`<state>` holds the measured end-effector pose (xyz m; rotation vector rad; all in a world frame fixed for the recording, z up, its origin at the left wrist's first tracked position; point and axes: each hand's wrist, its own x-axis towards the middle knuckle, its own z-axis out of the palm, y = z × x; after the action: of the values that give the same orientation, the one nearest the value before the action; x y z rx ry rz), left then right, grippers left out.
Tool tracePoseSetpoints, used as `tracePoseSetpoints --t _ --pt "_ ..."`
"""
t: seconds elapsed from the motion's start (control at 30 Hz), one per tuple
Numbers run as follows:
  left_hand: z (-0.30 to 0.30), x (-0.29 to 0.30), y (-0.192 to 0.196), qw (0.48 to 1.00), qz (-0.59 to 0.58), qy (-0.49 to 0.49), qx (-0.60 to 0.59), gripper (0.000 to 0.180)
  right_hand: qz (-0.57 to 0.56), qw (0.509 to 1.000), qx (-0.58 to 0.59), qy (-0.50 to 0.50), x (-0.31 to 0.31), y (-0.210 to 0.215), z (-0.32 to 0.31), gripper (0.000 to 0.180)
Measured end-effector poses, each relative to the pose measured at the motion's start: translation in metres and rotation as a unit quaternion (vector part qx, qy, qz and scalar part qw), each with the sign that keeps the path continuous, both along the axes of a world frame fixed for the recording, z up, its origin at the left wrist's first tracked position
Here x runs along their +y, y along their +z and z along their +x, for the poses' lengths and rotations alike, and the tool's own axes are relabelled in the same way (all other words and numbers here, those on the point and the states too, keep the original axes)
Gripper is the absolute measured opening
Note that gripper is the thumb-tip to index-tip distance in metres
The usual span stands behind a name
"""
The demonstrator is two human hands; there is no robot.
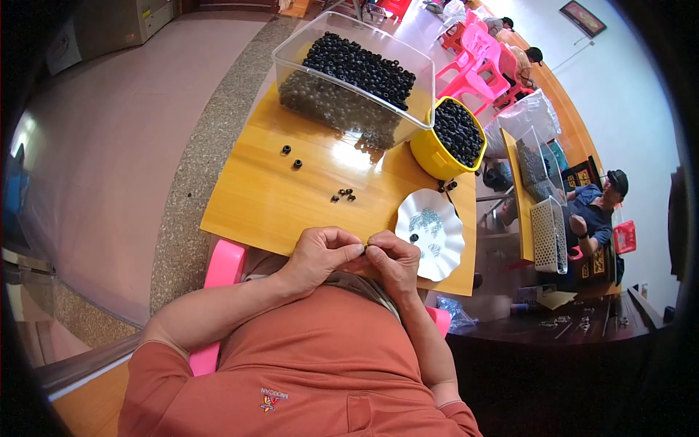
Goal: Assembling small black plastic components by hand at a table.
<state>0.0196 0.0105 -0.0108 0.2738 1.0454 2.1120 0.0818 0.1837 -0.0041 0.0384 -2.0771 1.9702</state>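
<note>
My left hand (320, 256) and my right hand (395, 264) meet at the table's near edge. Their thumbs and forefingers are pinched together around a small dark part (365, 248), mostly covered by the fingertips. Right beside my right hand lies a white plate (453, 251) with a wavy rim. Small silvery pieces (426, 221) are spread in it, along with one black ring-like part (414, 237). Beyond my hands, several small black parts (344, 195) sit in a cluster on the wooden table (269, 200). Two more black parts (297, 164) lie farther left.
A large clear bin (280, 62) of black parts stands at the table's far side, with a yellow tub (429, 154) of similar parts to its right. Pink chair arms (224, 264) flank me. Another person (593, 207) sits at a table to the right.
</note>
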Motion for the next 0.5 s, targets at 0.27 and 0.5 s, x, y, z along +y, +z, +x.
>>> tracePoseSetpoints --t 0.27,0.5 --pt "0.0003 -0.0003 0.0036 1.000 -0.001 0.006 -0.012 0.010 0.058 0.998 -0.002 0.001 0.0010 0.0012 0.0044 0.009" --pt "-0.0004 -0.0011 0.0008 1.000 -0.010 0.011 -0.011 0.010 0.080 0.996 0.003 0.025 0.0039 0.0051 0.0034 0.012"
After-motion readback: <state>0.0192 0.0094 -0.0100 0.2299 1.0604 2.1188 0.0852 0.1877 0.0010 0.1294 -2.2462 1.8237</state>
